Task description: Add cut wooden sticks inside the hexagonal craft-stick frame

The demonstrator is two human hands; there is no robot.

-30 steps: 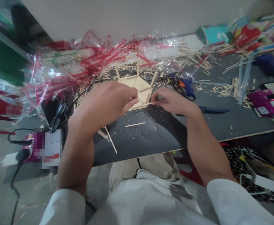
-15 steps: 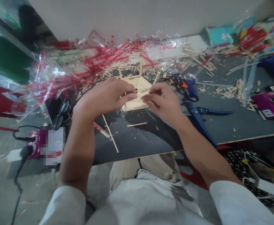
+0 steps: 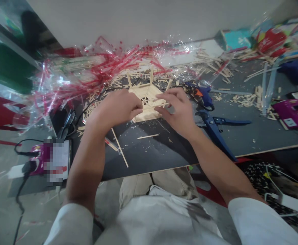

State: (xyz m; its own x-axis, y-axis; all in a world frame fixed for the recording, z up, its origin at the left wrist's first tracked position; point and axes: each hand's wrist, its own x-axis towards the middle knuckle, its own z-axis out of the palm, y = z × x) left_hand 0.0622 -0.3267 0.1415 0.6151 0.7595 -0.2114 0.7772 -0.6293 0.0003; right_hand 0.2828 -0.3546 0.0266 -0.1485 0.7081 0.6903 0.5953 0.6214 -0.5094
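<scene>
A small frame (image 3: 149,91) made of pale wooden sticks, with upright posts at its corners, sits on the dark table. My left hand (image 3: 120,107) is closed at its near left corner, thumb and forefinger pinched on the frame; the curled fingers hide that corner. At the right side is my right hand (image 3: 178,110), its thumb and fingers apart around the near right edge. Crossed sticks show in a dark gap in the frame's floor. Nearer me lie a short loose stick (image 3: 148,136) and a longer one (image 3: 120,148).
Blue cutters (image 3: 215,131) and a blue glue gun (image 3: 207,97) lie to the right. Red and clear plastic wrappers (image 3: 108,64) heap up behind. Glasses (image 3: 68,122) and a phone (image 3: 64,160) are at left. Stick offcuts (image 3: 248,98) litter the table, near a purple power strip (image 3: 288,114).
My right hand's thumb and fingers have spread apart from a pinch. My left hand has drawn slightly left, uncovering more of the frame's crossed sticks.
</scene>
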